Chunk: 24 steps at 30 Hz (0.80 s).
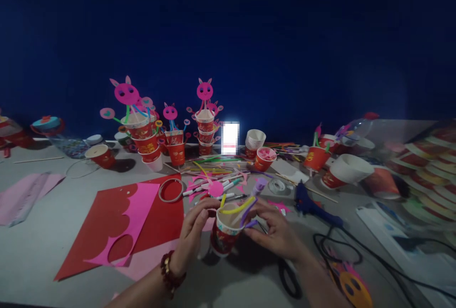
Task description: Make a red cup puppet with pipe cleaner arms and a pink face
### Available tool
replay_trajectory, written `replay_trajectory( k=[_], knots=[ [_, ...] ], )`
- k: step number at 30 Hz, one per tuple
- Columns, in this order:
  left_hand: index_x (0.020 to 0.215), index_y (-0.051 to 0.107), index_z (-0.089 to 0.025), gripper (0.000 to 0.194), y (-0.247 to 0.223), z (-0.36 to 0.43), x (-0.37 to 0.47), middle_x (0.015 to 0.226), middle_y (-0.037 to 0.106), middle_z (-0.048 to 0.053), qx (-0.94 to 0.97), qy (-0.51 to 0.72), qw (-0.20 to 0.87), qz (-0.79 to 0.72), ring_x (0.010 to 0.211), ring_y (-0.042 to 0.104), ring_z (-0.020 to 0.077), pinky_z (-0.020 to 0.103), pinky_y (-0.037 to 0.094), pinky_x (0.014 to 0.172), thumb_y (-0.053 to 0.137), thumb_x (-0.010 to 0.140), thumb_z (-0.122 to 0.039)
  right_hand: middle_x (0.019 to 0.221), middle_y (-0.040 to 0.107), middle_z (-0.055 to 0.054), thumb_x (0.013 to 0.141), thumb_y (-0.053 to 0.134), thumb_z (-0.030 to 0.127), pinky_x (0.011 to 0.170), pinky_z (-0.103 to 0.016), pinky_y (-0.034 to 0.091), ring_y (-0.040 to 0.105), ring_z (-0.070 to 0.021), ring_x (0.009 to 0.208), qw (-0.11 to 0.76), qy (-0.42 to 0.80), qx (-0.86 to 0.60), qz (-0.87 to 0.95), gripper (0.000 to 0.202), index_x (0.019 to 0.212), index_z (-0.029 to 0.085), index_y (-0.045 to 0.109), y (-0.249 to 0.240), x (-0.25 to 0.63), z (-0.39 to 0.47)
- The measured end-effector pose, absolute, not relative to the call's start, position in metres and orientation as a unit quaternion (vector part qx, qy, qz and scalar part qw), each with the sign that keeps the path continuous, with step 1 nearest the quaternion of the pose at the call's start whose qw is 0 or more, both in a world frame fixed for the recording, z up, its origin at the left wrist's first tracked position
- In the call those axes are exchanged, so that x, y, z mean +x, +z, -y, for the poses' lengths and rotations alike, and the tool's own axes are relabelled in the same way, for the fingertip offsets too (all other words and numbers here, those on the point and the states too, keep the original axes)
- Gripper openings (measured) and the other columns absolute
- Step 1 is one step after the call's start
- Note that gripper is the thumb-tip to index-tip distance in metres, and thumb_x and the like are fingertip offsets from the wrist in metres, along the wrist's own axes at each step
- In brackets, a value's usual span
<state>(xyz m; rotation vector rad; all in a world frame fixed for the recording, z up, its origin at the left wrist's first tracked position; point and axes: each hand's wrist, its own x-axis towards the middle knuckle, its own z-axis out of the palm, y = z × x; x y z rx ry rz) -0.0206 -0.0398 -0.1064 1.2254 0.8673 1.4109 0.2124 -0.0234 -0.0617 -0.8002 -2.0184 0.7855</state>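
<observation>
Dim room; a dark blue backdrop (228,37) behind a crowded pale table (35,260). The red paper cup (225,240) is at near centre, between the person's hands; cannot tell whether it rests on the table.

Grip: left hand (194,225) has its fingertips at the cup's left rim; how firmly they close cannot be told. Right hand (274,227) has bent fingers at the right side, beside a purple pipe cleaner (244,218); blur hides whether they pinch it.

Risks, judged left to right: squeezing from the left could buckle the thin rim. The yellow pipe cleaner (237,209) across the mouth could spring loose if knocked. Pulling on the purple one could tip the cup.

Surroundings: red paper (85,237) lies at left, under cut pink paper (144,201). Cup figures (147,145) stand behind. Loose pens (223,199) lie just beyond the cup and obstruct a forward slide; any shove could roll them. A tape roll (277,186) lies behind the right hand. Right of it, a blue glue gun (309,203) trails black cord (326,248); a sleeve or wrist could snag there. Stacked cups (427,170) fill the far right.
</observation>
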Motion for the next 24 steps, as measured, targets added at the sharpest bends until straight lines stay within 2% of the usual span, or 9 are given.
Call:
replay_trajectory(
  k=[4, 9, 12, 16, 21, 24],
  knots=[
    [0.123, 0.071, -0.022, 0.038, -0.102, 0.045, -0.025, 0.128, 0.068, 0.012, 0.609, 0.546, 0.434, -0.376, 0.118, 0.06, 0.0311, 0.038, 0.049, 0.093, 0.053, 0.098, -0.044, 0.095, 0.071, -0.007, 0.089, 0.066, 0.025, 0.087, -0.033, 0.053, 0.067, -0.0226, 0.095, 0.4, 0.3, -0.304, 0.811, 0.005, 0.091, 0.021, 0.069, -0.057, 0.213, 0.021],
    [0.111, 0.077, -0.023, 0.035, -0.098, 0.042, -0.024, 0.116, 0.074, 0.01, 0.593, 0.563, 0.4, -0.414, 0.106, 0.066, 0.0266, 0.034, 0.051, 0.087, 0.046, 0.102, -0.037, 0.095, 0.071, -0.008, 0.09, 0.065, 0.024, 0.083, -0.033, 0.054, 0.067, -0.0223, 0.092, 0.395, 0.307, -0.301, 0.812, 0.004, 0.09, 0.021, 0.067, -0.055, 0.212, 0.022],
    [0.107, 0.078, -0.023, 0.029, -0.09, 0.037, -0.024, 0.111, 0.076, 0.009, 0.599, 0.556, 0.4, -0.416, 0.102, 0.068, 0.0256, 0.032, 0.052, 0.085, 0.053, 0.1, -0.035, 0.095, 0.071, -0.007, 0.089, 0.065, 0.022, 0.082, -0.032, 0.055, 0.067, -0.0217, 0.09, 0.391, 0.292, -0.303, 0.819, 0.002, 0.089, 0.022, 0.067, -0.055, 0.211, 0.025],
    [0.103, 0.078, -0.023, 0.02, -0.074, 0.034, -0.025, 0.102, 0.077, 0.009, 0.629, 0.539, 0.375, -0.416, 0.096, 0.069, 0.0242, 0.031, 0.052, 0.083, 0.061, 0.095, -0.031, 0.096, 0.074, -0.007, 0.086, 0.066, 0.021, 0.092, -0.037, 0.055, 0.068, -0.0247, 0.099, 0.369, 0.252, -0.305, 0.841, 0.009, 0.094, 0.024, 0.069, -0.053, 0.214, 0.029],
    [0.098, 0.079, -0.023, 0.018, -0.058, 0.036, -0.025, 0.097, 0.079, 0.008, 0.668, 0.524, 0.32, -0.42, 0.093, 0.071, 0.023, 0.03, 0.054, 0.081, 0.061, 0.095, -0.027, 0.123, 0.072, -0.011, 0.085, 0.068, 0.019, 0.108, -0.044, 0.048, 0.062, -0.0295, 0.124, 0.342, 0.191, -0.298, 0.87, 0.023, 0.107, 0.024, 0.07, -0.042, 0.221, 0.039],
    [0.092, 0.079, -0.023, 0.015, -0.051, 0.037, -0.025, 0.093, 0.079, 0.008, 0.668, 0.52, 0.316, -0.429, 0.09, 0.072, 0.0238, 0.031, 0.054, 0.081, 0.065, 0.093, -0.028, 0.124, 0.071, -0.011, 0.085, 0.068, 0.019, 0.11, -0.045, 0.047, 0.061, -0.0306, 0.125, 0.322, 0.166, -0.293, 0.885, 0.021, 0.106, 0.024, 0.069, -0.032, 0.223, 0.043]
  ],
)
